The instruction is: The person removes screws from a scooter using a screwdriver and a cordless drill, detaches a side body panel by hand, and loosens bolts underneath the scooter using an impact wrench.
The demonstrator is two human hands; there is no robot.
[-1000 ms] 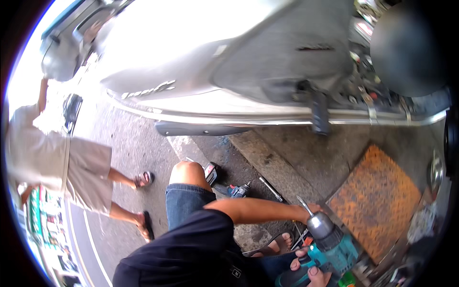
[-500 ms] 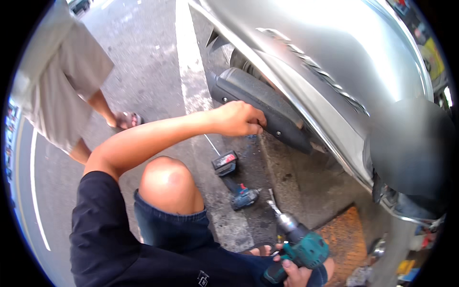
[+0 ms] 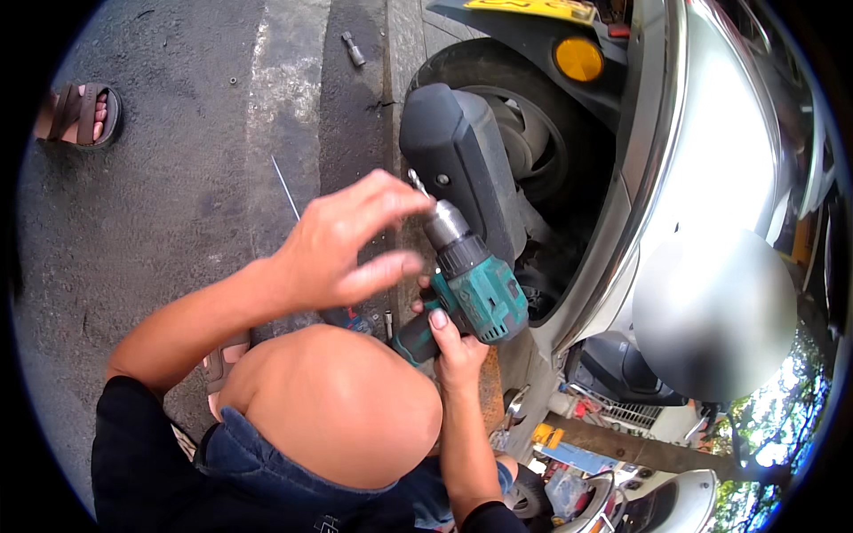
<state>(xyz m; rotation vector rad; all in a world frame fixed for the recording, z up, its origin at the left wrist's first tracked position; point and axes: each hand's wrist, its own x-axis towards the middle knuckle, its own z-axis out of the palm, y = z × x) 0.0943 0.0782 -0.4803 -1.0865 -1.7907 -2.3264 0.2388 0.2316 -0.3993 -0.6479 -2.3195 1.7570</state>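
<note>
My right hand grips a teal and black cordless drill above my bent knee, with a drill bit in its metal chuck. My left hand, slightly blurred, is open, thumb and fingers apart, its fingertips by the chuck; whether they touch it I cannot tell. Just beyond the drill is the black exhaust cover of a silver scooter, with a bolt on it, beside the rear wheel.
A person's sandaled foot is at upper left. On the pavement are a thin rod, a small metal fitting and a blue cordless tool, partly behind my knee. The silver body panel fills the right, tools and clutter below it.
My view has swung to the scooter's rear wheel. The drill has risen toward the exhaust cover, and my left hand has moved from that cover to beside the drill's chuck, fingers spreading.
</note>
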